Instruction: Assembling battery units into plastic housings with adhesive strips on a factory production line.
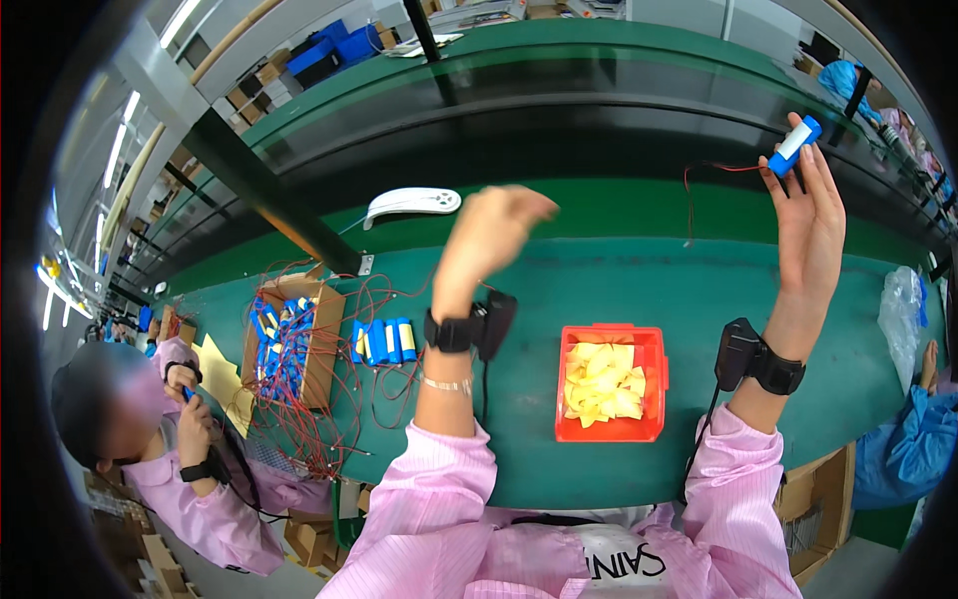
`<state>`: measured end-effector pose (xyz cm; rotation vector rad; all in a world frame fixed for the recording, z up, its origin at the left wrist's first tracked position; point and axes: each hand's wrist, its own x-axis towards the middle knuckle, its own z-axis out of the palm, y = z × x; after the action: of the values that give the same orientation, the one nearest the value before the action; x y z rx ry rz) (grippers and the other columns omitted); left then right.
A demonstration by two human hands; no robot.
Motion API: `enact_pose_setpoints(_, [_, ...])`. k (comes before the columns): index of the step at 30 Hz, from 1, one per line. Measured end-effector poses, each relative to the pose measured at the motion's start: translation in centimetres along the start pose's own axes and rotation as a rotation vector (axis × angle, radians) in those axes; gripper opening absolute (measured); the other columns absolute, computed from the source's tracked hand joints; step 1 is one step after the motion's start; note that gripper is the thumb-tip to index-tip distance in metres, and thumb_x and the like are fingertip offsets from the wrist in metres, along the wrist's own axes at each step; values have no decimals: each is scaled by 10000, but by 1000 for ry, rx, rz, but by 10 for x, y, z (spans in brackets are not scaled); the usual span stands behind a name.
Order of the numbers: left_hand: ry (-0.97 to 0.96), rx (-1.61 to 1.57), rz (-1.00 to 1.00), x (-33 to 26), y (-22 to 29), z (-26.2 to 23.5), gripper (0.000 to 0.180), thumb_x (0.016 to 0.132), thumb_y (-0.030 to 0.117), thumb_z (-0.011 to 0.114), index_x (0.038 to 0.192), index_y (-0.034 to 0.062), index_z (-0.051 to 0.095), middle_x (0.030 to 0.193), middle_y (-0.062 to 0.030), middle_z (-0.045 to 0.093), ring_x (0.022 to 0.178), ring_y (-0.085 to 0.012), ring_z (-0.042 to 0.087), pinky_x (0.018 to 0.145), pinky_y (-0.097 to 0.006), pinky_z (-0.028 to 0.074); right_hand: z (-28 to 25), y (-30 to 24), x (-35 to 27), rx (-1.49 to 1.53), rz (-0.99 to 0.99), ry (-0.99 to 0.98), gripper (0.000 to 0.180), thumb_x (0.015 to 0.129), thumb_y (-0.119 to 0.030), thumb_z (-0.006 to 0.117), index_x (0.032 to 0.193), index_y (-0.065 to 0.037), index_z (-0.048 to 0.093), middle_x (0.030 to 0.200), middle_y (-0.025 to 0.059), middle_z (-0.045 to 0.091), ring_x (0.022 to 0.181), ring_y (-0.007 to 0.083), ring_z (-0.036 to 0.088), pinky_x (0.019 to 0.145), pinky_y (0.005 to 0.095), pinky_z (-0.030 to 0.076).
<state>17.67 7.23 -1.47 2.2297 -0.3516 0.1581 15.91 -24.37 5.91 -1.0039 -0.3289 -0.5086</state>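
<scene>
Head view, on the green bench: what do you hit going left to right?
Cardboard box of blue cells with red wires → row of blue cells → left hand → red tray of yellow slips → right hand holding a blue-and-white cell → clear plastic bag.

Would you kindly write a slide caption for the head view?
Right hand lifts a blue battery cell with red wires; left hand raised above the green bench.
</scene>
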Motion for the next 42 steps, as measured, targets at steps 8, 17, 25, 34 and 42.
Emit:
enact_pose_setpoints(8, [470,621,-470,49,-183,-101,324,849,174,555,1149,117,660,1129,-179,647,1052,-366,609,922,-435,475,6,-4,-5,54,109,-54,369,970,-108,508,1294,69,503,1340,135,524,957,163,582,909,406,510])
enact_pose_setpoints(17, [-215,657,-518,46,-186,-105,395,752,303,697,1120,159,689,1118,-148,663,1119,-354,578,1017,-500,380,9,2,-5,76,106,-35,335,948,-126,569,1243,32,572,1239,105,604,896,122,589,898,391,497])
enact_pose_setpoints(25, [451,130,87,51,-47,-34,115,973,158,463,965,46,438,693,-214,643,631,-356,673,550,-431,506,27,8,-10,30,119,-80,333,945,-101,569,1238,56,560,1129,120,630,921,149,620,863,369,529])
enact_pose_setpoints(34, [293,-700,383,34,82,51,472,971,215,431,1395,57,299,1258,-107,506,1110,-182,541,932,-325,441,84,20,-55,-75,83,-249,370,904,-31,624,1265,30,570,1064,50,561,939,92,578,821,246,490])
enact_pose_setpoints(42, [185,-1008,276,9,105,66,628,1009,552,140,1411,101,314,1309,-80,473,1228,-172,448,1036,-320,340,92,42,-58,-252,29,-135,275,879,-24,647,1149,26,643,1016,68,573,893,106,608,803,243,518])
